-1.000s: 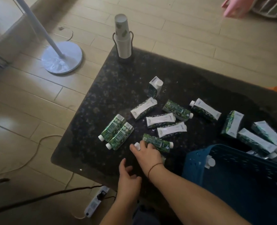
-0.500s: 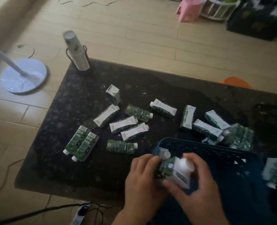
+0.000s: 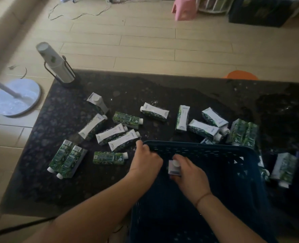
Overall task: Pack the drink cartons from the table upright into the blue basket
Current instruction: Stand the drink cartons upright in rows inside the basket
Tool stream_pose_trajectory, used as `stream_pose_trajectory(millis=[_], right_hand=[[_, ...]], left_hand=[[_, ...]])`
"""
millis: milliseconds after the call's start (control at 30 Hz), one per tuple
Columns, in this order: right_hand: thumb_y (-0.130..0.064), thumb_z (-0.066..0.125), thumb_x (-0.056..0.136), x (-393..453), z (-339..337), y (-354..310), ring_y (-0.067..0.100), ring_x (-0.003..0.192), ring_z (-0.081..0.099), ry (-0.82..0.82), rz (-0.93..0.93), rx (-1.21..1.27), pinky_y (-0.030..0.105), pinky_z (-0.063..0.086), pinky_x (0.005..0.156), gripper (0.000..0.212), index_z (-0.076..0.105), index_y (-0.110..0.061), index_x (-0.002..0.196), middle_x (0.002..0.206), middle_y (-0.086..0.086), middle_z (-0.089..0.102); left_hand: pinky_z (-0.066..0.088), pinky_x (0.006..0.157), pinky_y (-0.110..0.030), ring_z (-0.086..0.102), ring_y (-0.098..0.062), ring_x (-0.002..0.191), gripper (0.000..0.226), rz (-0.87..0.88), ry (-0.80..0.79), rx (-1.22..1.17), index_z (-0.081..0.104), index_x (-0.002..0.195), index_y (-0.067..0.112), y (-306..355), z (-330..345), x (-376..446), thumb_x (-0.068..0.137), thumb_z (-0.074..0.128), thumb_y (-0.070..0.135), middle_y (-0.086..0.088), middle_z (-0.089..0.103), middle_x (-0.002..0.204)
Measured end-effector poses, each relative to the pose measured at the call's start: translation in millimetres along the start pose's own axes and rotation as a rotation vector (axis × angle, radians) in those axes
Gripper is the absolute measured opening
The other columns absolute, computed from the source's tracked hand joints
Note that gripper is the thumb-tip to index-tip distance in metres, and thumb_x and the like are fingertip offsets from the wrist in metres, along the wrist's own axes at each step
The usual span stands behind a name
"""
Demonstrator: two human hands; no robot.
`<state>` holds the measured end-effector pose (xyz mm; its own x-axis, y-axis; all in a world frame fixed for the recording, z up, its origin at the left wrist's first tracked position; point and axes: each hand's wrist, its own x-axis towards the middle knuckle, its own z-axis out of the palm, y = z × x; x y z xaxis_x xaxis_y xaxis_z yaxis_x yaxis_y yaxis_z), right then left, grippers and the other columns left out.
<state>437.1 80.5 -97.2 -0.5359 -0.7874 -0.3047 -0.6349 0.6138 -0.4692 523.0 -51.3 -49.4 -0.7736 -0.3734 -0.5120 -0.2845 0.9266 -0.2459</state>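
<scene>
The blue basket (image 3: 232,151) stands at the near edge of the dark table (image 3: 61,106). My right hand (image 3: 189,178) is inside the basket near its left wall, shut on a drink carton (image 3: 174,167) that stands upright, white cap up. My left hand (image 3: 146,159) grips the basket's far-left rim. Several green-and-white cartons lie on their sides on the table; the closest to my left hand is one (image 3: 110,157) with its cap pointing right. One carton (image 3: 97,102) stands upright at the back left.
A cup holder with stacked paper cups (image 3: 57,65) stands at the table's far-left corner. More cartons (image 3: 243,132) lie behind and to the right of the basket. A fan base (image 3: 16,97) sits on the floor to the left, a pink stool (image 3: 183,7) far back.
Both hands held the carton above the basket's near-left corner; now my right hand alone has lowered it into the basket and my left hand has moved to the rim.
</scene>
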Motion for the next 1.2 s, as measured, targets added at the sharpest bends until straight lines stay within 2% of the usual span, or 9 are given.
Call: stream_pose_trajectory(millis=[367, 467, 533, 667, 800, 933, 1000, 1100, 1200], right_hand=[[-0.030, 0.059, 0.087, 16, 13, 15, 0.026, 0.099, 0.060, -0.072, -0.006, 0.074, 0.036, 0.052, 0.074, 0.039, 0.049, -0.025, 0.124, 0.122, 0.002, 0.057], [-0.027, 0.053, 0.090, 21, 5, 16, 0.028, 0.098, 0.060, -0.098, 0.047, 0.031, 0.037, 0.052, 0.075, 0.032, 0.050, -0.023, 0.122, 0.119, 0.005, 0.059], [-0.026, 0.053, 0.090, 25, 1, 17, 0.029, 0.098, 0.060, -0.100, 0.080, 0.027, 0.035, 0.051, 0.075, 0.035, 0.050, -0.021, 0.124, 0.119, 0.007, 0.059], [-0.033, 0.056, 0.089, 20, 2, 17, 0.025, 0.086, 0.061, -0.036, 0.122, 0.063, 0.032, 0.050, 0.066, 0.027, 0.056, -0.015, 0.109, 0.105, 0.008, 0.063], [-0.043, 0.058, 0.086, 12, 10, 15, 0.026, 0.078, 0.061, -0.004, 0.182, 0.021, 0.030, 0.041, 0.056, 0.030, 0.052, -0.016, 0.097, 0.098, 0.007, 0.062], [-0.041, 0.058, 0.086, 14, 11, 12, 0.026, 0.090, 0.060, -0.040, 0.077, 0.004, 0.033, 0.047, 0.062, 0.042, 0.046, -0.019, 0.119, 0.124, 0.005, 0.047], [-0.033, 0.062, 0.083, 15, 13, 15, 0.027, 0.103, 0.057, -0.133, -0.019, 0.053, 0.036, 0.052, 0.075, 0.061, 0.034, -0.026, 0.136, 0.137, 0.003, 0.037], [-0.028, 0.062, 0.083, 19, 13, 20, 0.027, 0.110, 0.054, -0.228, -0.023, -0.037, 0.036, 0.051, 0.083, 0.071, 0.027, -0.031, 0.144, 0.136, 0.005, 0.041], [-0.034, 0.067, 0.081, 22, 19, 17, 0.029, 0.108, 0.058, -0.135, 0.107, 0.044, 0.036, 0.051, 0.083, 0.069, 0.035, -0.024, 0.141, 0.132, 0.009, 0.050]], left_hand=[[0.019, 0.106, -0.052, 0.054, -0.027, 0.097, 0.012, 0.107, 0.076, 0.084, 0.057, 0.083, 0.022, 6, 5, 5, 0.091, 0.052, 0.014, 0.004, 0.056, 0.077], [0.023, 0.103, -0.049, 0.055, -0.027, 0.093, 0.014, 0.205, 0.109, 0.088, 0.064, 0.093, 0.017, 3, 12, 2, 0.090, 0.052, 0.011, 0.001, 0.066, 0.085], [0.028, 0.098, -0.043, 0.057, -0.026, 0.089, 0.016, 0.287, 0.091, 0.029, 0.065, 0.098, 0.016, -3, 15, 0, 0.088, 0.054, 0.010, -0.001, 0.068, 0.091], [0.042, 0.074, -0.030, 0.061, -0.019, 0.064, 0.019, 0.369, 0.140, -0.023, 0.071, 0.084, 0.022, -11, 20, 6, 0.066, 0.077, 0.017, 0.004, 0.067, 0.075], [0.044, 0.086, -0.036, 0.062, -0.031, 0.094, 0.025, 0.248, 0.063, -0.076, 0.061, 0.112, 0.011, -4, 22, 11, 0.088, 0.055, 0.007, -0.010, 0.064, 0.109], [0.045, 0.077, -0.031, 0.065, -0.025, 0.080, 0.013, 0.194, 0.042, -0.035, 0.070, 0.093, 0.014, -8, 13, 13, 0.080, 0.067, 0.014, -0.006, 0.070, 0.090], [0.039, 0.090, -0.036, 0.062, -0.027, 0.092, 0.016, 0.215, 0.043, 0.033, 0.067, 0.101, 0.010, -5, 15, 11, 0.086, 0.060, 0.010, -0.008, 0.068, 0.099], [0.027, 0.099, -0.045, 0.048, -0.031, 0.107, 0.017, 0.170, 0.066, 0.098, 0.064, 0.106, 0.011, 0, 12, 10, 0.091, 0.055, 0.012, -0.006, 0.064, 0.104], [0.024, 0.101, -0.047, 0.041, -0.031, 0.109, 0.015, 0.130, 0.058, 0.054, 0.065, 0.103, 0.014, -3, 9, 8, 0.091, 0.057, 0.015, -0.004, 0.061, 0.101]])
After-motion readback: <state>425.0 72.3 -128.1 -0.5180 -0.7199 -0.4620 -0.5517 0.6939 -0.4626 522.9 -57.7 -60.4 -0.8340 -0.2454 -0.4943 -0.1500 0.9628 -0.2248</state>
